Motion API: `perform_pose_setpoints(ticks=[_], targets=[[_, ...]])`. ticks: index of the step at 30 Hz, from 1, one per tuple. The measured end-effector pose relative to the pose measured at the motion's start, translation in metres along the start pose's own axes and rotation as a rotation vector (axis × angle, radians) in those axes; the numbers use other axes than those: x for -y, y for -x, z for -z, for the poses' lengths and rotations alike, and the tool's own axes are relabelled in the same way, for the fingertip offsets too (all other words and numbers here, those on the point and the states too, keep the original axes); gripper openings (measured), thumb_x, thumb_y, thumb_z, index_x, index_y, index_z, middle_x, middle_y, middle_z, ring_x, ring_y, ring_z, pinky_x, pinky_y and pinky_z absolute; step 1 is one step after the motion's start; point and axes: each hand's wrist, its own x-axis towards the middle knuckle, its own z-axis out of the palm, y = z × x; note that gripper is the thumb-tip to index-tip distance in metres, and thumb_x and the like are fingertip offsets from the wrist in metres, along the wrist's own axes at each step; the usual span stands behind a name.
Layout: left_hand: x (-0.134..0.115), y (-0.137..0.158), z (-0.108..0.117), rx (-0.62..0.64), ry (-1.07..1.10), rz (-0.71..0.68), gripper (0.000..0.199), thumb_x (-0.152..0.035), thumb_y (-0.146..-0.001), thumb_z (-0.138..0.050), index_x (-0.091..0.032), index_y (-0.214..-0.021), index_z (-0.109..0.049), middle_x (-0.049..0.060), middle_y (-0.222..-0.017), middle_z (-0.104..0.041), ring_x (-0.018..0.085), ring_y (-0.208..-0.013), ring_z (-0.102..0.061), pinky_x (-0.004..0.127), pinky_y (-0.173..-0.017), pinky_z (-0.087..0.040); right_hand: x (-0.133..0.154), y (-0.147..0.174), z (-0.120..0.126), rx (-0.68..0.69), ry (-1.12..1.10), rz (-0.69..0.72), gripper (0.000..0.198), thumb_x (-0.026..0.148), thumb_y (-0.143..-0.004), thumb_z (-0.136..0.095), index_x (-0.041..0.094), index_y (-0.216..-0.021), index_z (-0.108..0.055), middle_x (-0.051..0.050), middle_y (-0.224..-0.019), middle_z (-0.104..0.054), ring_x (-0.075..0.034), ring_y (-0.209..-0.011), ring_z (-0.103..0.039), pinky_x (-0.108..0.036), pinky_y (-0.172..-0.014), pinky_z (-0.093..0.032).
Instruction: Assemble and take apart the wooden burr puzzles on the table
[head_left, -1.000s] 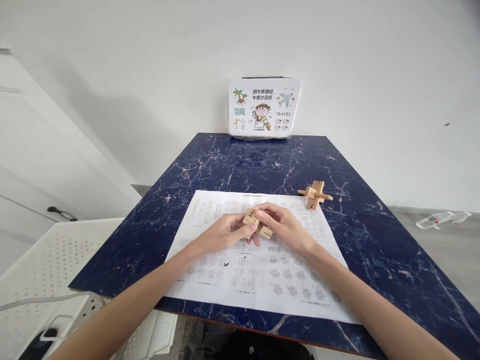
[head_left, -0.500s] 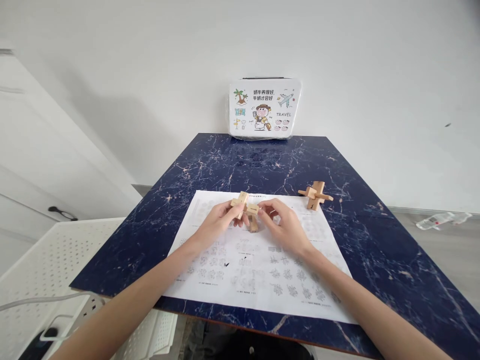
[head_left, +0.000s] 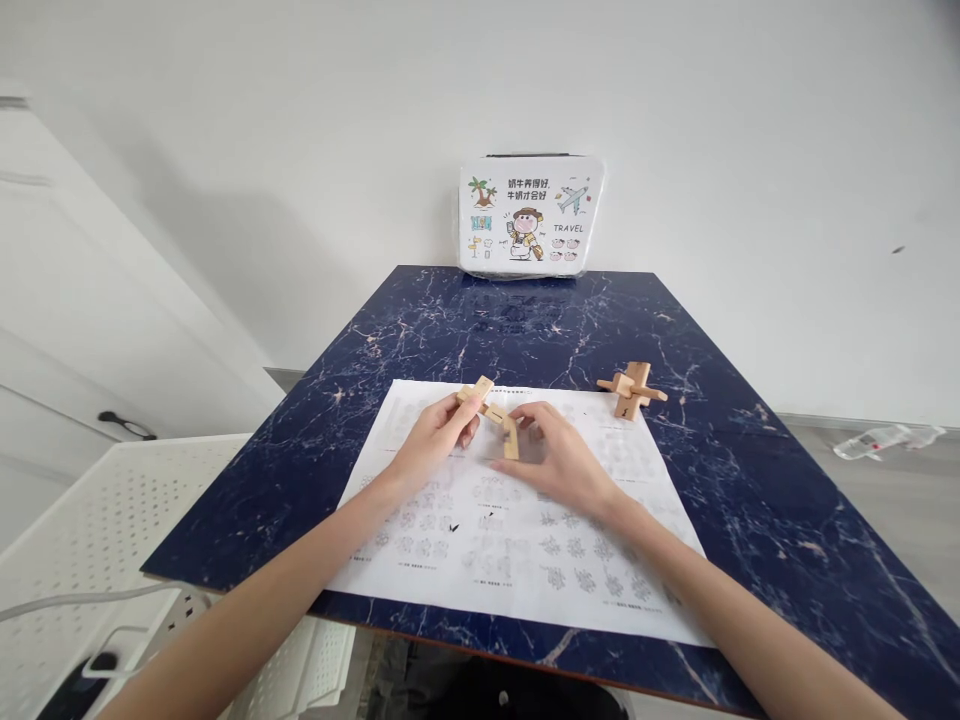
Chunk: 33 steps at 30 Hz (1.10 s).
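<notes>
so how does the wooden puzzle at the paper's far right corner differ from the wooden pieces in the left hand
The wooden puzzle sits unheld; the wooden pieces are gripped by the left hand. The puzzle looks darker, more orange; the pieces look paler. Both carry dark marks.

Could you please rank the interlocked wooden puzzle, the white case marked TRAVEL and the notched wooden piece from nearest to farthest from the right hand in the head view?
From the right hand:
1. Notched wooden piece: immediately to its left.
2. Interlocked wooden puzzle: ahead and right, at a corner of the sheet.
3. White case marked TRAVEL: ahead, at the far side of the table.
</notes>
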Motion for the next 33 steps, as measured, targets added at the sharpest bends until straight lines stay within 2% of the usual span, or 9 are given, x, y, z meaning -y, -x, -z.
perform_pose_setpoints(ticks=[3,5,9,12,16,21,26,29,33], targets=[[-0.001,0.0,0.001,-0.014,-0.048,-0.008,0.049,-0.062,-0.102,-0.051,-0.02,-0.076,-0.052,-0.001,-0.072,-0.051,0.013,-0.064,-0.047,0.029,-0.064,-0.04,0.001,-0.004,0.005,0.0,-0.231,-0.165,0.055,0.053,-0.078,-0.085,0.023,-0.119,-0.063,-0.012,-0.118,-0.072,-0.029,-0.104,-0.069,-0.049,-0.093,-0.057],[-0.001,0.001,0.0,-0.007,-0.086,-0.013,0.049,-0.061,-0.103,-0.051,-0.02,-0.076,-0.052,0.0,-0.071,-0.051,0.013,-0.065,-0.047,0.029,-0.065,-0.039,0.002,-0.006,0.009,0.047,-0.386,-0.205,0.051,0.054,-0.086,-0.079,0.023,-0.124,-0.064,-0.012,-0.122,-0.073,-0.028,-0.109,-0.07,-0.048,-0.097,-0.057],[-0.004,0.005,-0.003,0.069,-0.122,-0.043,0.046,-0.059,-0.106,-0.045,-0.02,-0.083,-0.055,0.0,-0.074,-0.053,0.014,-0.065,-0.047,0.031,-0.065,-0.039,0.008,-0.006,0.015,0.181,-0.543,-0.17,0.047,0.058,-0.105,-0.048,0.025,-0.131,-0.068,-0.012,-0.123,-0.074,-0.027,-0.11,-0.07,-0.05,-0.099,-0.056],[-0.005,0.008,-0.007,0.094,-0.108,-0.068,0.043,-0.058,-0.107,-0.041,-0.02,-0.092,-0.055,0.0,-0.075,-0.053,0.015,-0.067,-0.048,0.031,-0.067,-0.041,0.015,-0.005,0.015,0.22,-0.607,-0.121,0.054,0.061,-0.108,-0.039,0.024,-0.124,-0.074,-0.012,-0.115,-0.076,-0.027,-0.108,-0.07,-0.051,-0.098,-0.057],[-0.004,0.012,-0.01,0.084,-0.048,-0.09,0.036,-0.056,-0.106,-0.047,-0.021,-0.114,-0.049,-0.001,-0.081,-0.055,0.014,-0.068,-0.05,0.029,-0.065,-0.042,0.02,-0.005,0.013,0.237,-0.644,-0.14,0.056,0.066,-0.106,-0.041,0.025,-0.122,-0.075,-0.011,-0.105,-0.078,-0.029,-0.109,-0.07,-0.05,-0.094,-0.058],[-0.001,0.013,-0.01,0.074,-0.08,-0.117,0.043,-0.055,-0.106,-0.049,-0.024,-0.134,-0.042,-0.002,-0.079,-0.055,0.015,-0.069,-0.052,0.028,-0.065,-0.043,0.02,-0.005,0.011,0.305,-0.814,-0.146,0.05,0.063,-0.102,-0.053,0.023,-0.122,-0.075,-0.012,-0.118,-0.076,-0.031,-0.118,-0.068,-0.054,-0.103,-0.055],[-0.001,0.012,-0.009,0.024,-0.153,-0.135,0.036,-0.055,-0.106,-0.048,-0.022,-0.122,-0.052,-0.003,-0.073,-0.054,0.013,-0.062,-0.05,0.028,-0.062,-0.041,0.021,-0.004,0.01,0.334,-0.862,-0.208,0.047,0.058,-0.097,-0.066,0.02,-0.124,-0.073,-0.013,-0.129,-0.073,-0.029,-0.122,-0.068,-0.055,-0.119,-0.046],[-0.001,0.012,-0.009,-0.001,-0.187,-0.144,0.034,-0.054,-0.106,-0.048,-0.021,-0.114,-0.054,-0.004,-0.07,-0.055,0.013,-0.059,-0.05,0.028,-0.061,-0.041,0.022,-0.002,0.007,0.325,-0.923,-0.229,0.041,0.052,-0.096,-0.07,0.02,-0.122,-0.074,-0.013,-0.127,-0.073,-0.029,-0.121,-0.069,-0.055,-0.118,-0.046],[0.0,0.011,-0.008,-0.009,-0.264,-0.159,0.033,-0.052,-0.107,-0.047,-0.021,-0.115,-0.054,-0.004,-0.067,-0.057,0.014,-0.058,-0.052,0.027,-0.059,-0.04,0.02,0.0,0.003,0.304,-0.964,-0.259,0.036,0.051,-0.097,-0.07,0.02,-0.115,-0.076,-0.013,-0.124,-0.074,-0.029,-0.12,-0.069,-0.054,-0.115,-0.05]])
